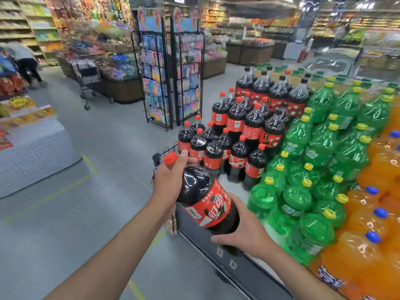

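A large cola bottle [203,195] with a red cap and red label lies tilted in both my hands, cap pointing up and left. My left hand [168,178] grips its neck just below the cap. My right hand [242,230] cups the bottle's base from below, fingers curled round it. The bottle hangs above the front edge of a dark display stand [216,241]. Just beyond it stand several tiers of stacked cola bottles [238,135].
Green soda bottles [307,161] and orange soda bottles [376,200] fill the stand to the right. Two black wire racks [171,79] stand ahead on the grey floor. A shopping cart [86,74] and a bent-over person [26,61] are at far left, beside a low display [32,144].
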Motion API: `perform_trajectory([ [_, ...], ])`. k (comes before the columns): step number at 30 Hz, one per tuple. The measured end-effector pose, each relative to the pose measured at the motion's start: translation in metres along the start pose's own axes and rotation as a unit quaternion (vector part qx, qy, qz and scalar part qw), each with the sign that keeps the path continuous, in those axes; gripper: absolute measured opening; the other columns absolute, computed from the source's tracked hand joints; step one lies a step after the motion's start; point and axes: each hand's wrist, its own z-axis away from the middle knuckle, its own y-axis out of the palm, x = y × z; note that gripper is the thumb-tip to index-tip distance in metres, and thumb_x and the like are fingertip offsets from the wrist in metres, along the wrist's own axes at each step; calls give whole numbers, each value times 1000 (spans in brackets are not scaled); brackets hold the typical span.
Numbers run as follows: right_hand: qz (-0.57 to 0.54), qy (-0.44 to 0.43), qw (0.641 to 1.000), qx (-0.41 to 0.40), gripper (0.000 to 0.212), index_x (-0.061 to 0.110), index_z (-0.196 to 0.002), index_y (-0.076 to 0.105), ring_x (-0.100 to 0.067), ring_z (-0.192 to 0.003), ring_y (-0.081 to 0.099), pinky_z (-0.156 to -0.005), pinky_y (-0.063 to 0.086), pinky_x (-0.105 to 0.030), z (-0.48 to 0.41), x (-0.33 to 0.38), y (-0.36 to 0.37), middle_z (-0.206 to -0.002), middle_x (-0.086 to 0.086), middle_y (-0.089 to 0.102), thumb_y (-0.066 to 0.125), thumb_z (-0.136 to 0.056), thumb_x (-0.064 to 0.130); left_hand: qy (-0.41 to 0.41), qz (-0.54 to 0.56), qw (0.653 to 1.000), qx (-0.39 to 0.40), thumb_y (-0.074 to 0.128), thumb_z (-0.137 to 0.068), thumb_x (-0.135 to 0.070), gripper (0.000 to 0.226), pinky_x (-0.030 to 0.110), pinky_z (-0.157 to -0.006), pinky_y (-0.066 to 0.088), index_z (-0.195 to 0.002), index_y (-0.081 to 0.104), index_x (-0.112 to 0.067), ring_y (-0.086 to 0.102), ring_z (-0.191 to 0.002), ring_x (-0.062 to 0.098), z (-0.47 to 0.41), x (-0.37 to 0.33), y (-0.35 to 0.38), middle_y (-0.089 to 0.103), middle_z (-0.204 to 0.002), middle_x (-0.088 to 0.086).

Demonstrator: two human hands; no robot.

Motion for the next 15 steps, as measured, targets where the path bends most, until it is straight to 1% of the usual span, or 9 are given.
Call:
perform_trajectory([
  [2,-3,0,1000,10,104,56,-136,41,13,-116,57,-93,44,-10,-23,-7,-1,-126,33,62,99,-51,37,-2,-3,1000,-6,61,-101,-44,37,58,-94,59,-81,82,-22,78,-90,30,-20,3,4,81,-94,5],
  [5,-8,8,1000,16,106,53,-137,41,11,-116,58,-95,47,-15,-53,-17,-1,-125,33,62,98,-50,39,-8,0,1000,-12,61,-102,-43,38,57,-93,60,-80,80,-19,78,-87,29,-49,7,8,81,-92,4],
  [6,-9,10,1000,18,105,55,-136,41,12,-115,58,-94,46,-14,-63,-19,-2,-124,34,62,99,-50,39,-8,1,1000,-11,61,-102,-42,37,56,-93,60,-81,80,-18,78,-86,28,-58,8,10,81,-92,5],
  [9,-10,22,1000,14,101,59,-129,41,16,-110,58,-86,42,-3,-93,-28,0,-119,40,60,99,-51,34,5,-4,1000,3,61,-102,-41,35,57,-96,58,-79,80,-22,77,-91,28,-92,14,15,80,-94,5],
  [12,-23,42,999,-6,99,56,-129,42,15,-108,60,-84,42,-3,-121,-38,2,-117,40,62,99,-52,30,17,-11,999,50,61,-102,-41,34,59,-98,56,-79,80,-25,77,-93,31,-132,19,19,80,-96,8],
  [14,-33,59,997,-25,101,57,-129,42,16,-108,60,-84,43,-4,-141,-46,4,-116,41,61,100,-51,30,14,0,994,107,63,-97,-49,34,59,-103,53,-87,80,-21,75,-102,34,-160,19,22,79,-104,11],
  [15,-36,66,996,-36,102,57,-129,42,16,-108,59,-85,43,-4,-151,-49,6,-116,41,62,101,-50,31,13,5,990,141,61,-95,-51,37,59,-105,52,-94,79,-18,73,-106,34,-175,19,24,78,-110,11],
])
